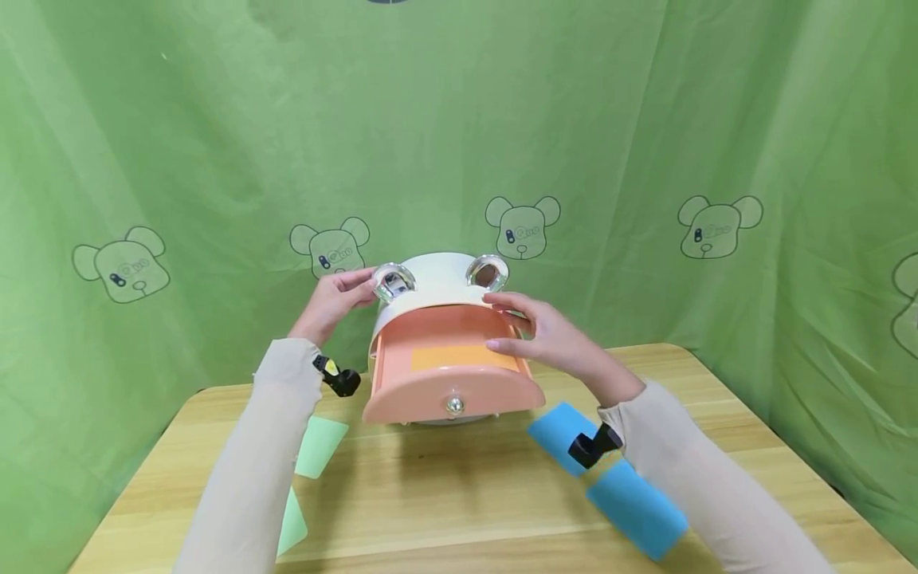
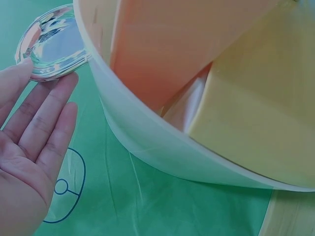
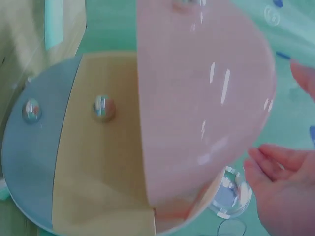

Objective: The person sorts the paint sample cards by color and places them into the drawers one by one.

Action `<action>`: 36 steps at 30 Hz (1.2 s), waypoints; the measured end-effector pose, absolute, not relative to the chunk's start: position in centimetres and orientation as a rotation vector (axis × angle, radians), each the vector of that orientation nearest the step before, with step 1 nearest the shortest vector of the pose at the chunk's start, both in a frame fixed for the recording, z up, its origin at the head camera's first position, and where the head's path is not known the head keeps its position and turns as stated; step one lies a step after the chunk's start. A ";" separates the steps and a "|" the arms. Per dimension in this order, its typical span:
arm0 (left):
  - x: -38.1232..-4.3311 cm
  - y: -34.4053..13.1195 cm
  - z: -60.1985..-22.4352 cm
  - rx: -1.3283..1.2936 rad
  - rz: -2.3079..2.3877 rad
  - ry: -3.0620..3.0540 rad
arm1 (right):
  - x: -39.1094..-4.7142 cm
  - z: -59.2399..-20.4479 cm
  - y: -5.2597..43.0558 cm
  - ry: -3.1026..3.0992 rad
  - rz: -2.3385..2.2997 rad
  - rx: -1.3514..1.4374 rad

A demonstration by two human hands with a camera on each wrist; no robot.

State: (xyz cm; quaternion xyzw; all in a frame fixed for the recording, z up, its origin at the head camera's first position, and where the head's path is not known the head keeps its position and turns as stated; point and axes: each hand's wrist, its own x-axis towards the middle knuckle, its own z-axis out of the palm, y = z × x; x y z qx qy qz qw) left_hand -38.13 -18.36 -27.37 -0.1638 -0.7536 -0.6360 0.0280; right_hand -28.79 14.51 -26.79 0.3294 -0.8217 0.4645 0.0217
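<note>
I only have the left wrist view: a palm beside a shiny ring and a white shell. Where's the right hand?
Observer: The right hand lies open against the right side of a pulled-out pink drawer.
Operator: How does that drawer open?
Observer: It has a small silver knob in the middle of its front.
Operator: What's on the table?
Observer: Blue cards lie under the right forearm.

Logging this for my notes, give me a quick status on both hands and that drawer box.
Left hand open, fingertips at left ear ring. Right hand open, on pink drawer, pulled out. Orange card inside. Nothing blocking.
</note>
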 end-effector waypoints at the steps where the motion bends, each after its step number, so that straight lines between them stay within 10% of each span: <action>1: -38.1 -18.3 -27.4 -0.501 -1.962 -2.328 | -28.4 -26.9 14.4 -2.518 1.448 0.996; 19: -38.0 -18.3 -27.4 -0.509 -1.950 -2.334 | -20.0 -32.9 8.7 -1.915 1.308 0.866; 36: -38.0 -18.3 -27.5 -0.508 -1.955 -2.324 | -20.6 -35.5 7.3 -2.000 1.377 0.779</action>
